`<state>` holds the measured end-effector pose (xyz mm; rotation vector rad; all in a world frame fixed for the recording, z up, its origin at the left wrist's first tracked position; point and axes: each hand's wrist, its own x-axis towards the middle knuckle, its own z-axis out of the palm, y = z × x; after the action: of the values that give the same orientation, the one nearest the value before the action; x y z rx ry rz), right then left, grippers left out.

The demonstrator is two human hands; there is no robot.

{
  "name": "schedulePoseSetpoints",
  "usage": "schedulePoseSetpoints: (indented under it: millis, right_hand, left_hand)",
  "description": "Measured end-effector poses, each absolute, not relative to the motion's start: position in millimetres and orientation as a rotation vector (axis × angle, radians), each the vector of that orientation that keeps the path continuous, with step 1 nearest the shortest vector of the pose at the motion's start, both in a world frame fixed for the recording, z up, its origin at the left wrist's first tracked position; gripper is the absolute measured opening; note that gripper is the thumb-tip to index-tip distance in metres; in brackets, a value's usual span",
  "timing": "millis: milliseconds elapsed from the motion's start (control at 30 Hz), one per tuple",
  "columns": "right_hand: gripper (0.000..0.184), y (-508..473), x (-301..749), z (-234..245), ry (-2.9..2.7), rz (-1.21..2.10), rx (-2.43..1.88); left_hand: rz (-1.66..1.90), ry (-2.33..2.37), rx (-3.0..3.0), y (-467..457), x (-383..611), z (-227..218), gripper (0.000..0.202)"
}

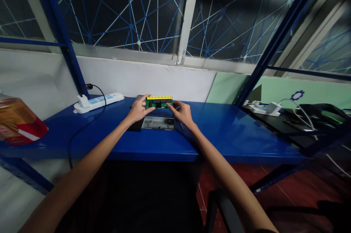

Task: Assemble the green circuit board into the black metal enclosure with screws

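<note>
Between my two hands is a green circuit board with a yellow strip along its top edge and dark parts on its face. My left hand pinches its left end, thumb in front. At the right end, my right hand grips the board between thumb and fingers. Just below the board, a grey open housing lies on the blue table, its inside facing up. A dark flat piece is beside the housing on the left, partly hidden by my left hand.
A white power strip with a plug and black cable lies at the back left. A red and yellow package stands at the far left. To the right, a black table holds another white power strip. Blue frame posts rise on both sides.
</note>
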<state>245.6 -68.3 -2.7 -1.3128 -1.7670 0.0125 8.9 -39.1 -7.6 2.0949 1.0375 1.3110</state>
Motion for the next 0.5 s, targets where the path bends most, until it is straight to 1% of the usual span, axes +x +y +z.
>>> schedulePoseSetpoints:
  millis: [167, 400, 500]
  right_hand:
    - [0.037, -67.8, 246.5, -2.1, -1.752, 0.098, -1.274]
    - [0.035, -68.2, 246.9, 0.0, -1.715, 0.096, -1.26]
    - [0.036, -67.6, 247.4, 0.0, -1.714, 0.143, -1.254]
  left_hand:
    - [1.27, 1.034, 2.109, -37.9, 6.2, -7.4, 0.066]
    - [1.197, 1.014, 2.026, -43.0, 8.8, -3.6, 0.059]
    - [1.178, 0.974, 1.975, -45.6, 10.4, -2.2, 0.057]
